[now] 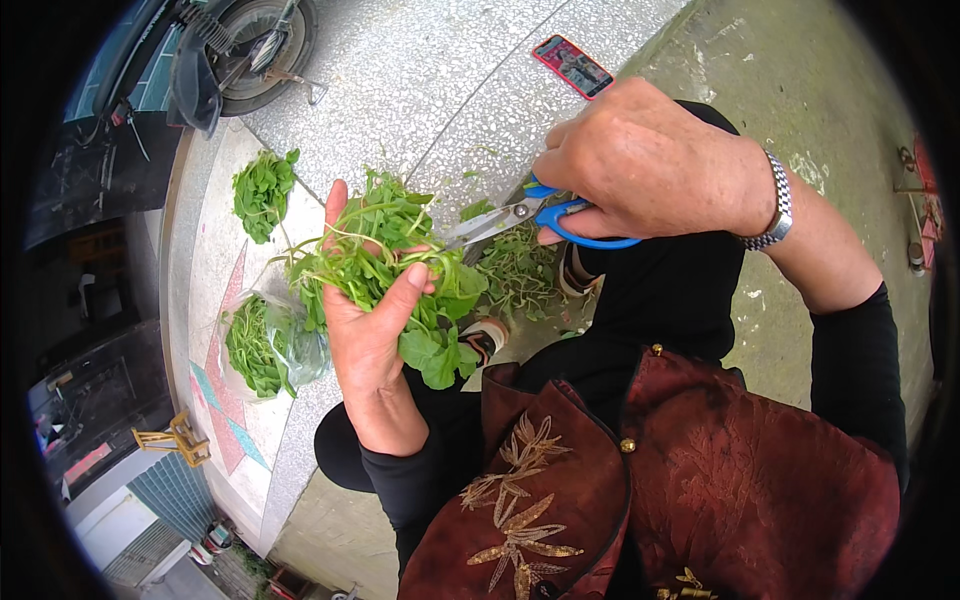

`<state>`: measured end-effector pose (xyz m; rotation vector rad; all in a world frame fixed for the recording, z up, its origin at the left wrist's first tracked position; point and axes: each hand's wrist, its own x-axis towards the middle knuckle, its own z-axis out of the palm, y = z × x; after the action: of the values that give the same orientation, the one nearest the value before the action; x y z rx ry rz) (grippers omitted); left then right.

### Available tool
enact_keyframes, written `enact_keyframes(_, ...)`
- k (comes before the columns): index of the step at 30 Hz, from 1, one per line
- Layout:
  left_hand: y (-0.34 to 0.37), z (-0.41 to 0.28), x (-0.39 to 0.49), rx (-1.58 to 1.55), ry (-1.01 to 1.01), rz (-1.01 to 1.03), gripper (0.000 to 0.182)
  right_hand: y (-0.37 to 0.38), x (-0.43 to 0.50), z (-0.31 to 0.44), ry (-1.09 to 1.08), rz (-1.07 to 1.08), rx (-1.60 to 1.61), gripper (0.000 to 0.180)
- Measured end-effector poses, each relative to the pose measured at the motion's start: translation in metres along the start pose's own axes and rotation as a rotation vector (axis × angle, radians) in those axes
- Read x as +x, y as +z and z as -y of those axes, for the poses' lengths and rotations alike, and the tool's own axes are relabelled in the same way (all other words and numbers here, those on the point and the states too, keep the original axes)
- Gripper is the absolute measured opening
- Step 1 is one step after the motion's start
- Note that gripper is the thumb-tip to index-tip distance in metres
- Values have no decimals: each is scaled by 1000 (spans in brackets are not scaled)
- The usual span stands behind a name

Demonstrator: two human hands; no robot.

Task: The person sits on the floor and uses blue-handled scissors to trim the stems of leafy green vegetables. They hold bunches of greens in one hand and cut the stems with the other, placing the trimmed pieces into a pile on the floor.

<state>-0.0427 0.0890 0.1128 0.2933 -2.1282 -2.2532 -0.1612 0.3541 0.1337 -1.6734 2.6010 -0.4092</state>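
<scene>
My left hand [367,330] grips a loose bunch of leafy green stems [442,352], its thumb pressed over them. Blue-handled scissors [499,221] are in my right hand [637,165], with fingers and thumb through the loops. Their blades point left, and the tips reach in among the stems by my left thumb. Whether a stem lies between the blades is hidden. Below the scissors, a heap of cut stems and leaves [521,274] lies on the ground near my shoes. A clear plastic bag [304,345] holding more greens [255,345] sits left of my left hand.
Another bunch of greens [264,196] lies on the speckled terrazzo floor [390,75]. A smartphone in a red case [574,66] rests near the terrazzo's edge, screen lit. A motorcycle wheel [262,52] stands at the upper left. A small wooden stool [176,439] is at the lower left.
</scene>
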Motion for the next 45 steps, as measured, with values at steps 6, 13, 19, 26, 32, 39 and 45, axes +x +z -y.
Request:
enact_keyframes(6,3,2,2,-12,0,-26,93,4,0,0,-6,-23,26,39)
enact_keyframes(13,8,3,2,-24,-16,-53,86,6,-2,-1,-16,-45,21,36)
enact_keyframes(19,10,1,4,27,-28,-44,84,10,-4,-1,-14,-44,23,35)
enact_keyframes(26,8,2,3,45,-49,-16,85,16,-8,-3,-12,-98,84,37)
enact_keyframes(32,3,1,2,-43,-104,37,92,14,-19,-4,147,-115,402,45)
enact_keyframes(39,3,-6,2,-57,-94,105,96,17,-25,2,119,125,667,52)
enact_keyframes(45,6,-8,0,-4,-120,137,103,12,-18,11,140,-104,377,38)
